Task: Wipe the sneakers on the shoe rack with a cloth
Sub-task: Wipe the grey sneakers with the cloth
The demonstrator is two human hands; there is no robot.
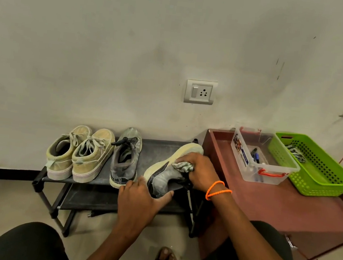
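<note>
the left hand (138, 197) grips the heel of a grey sneaker (165, 177) tipped on its side at the right end of the shoe rack (159, 150). the right hand (199, 172), curled around a bunched cloth (183, 166), presses it on that sneaker's upper. its grey mate (126, 159) and a beige pair (79, 154) stand upright to the left. a green basket (313, 164) sits on the desk (266, 197).

No legible text (box label blurred)
</note>
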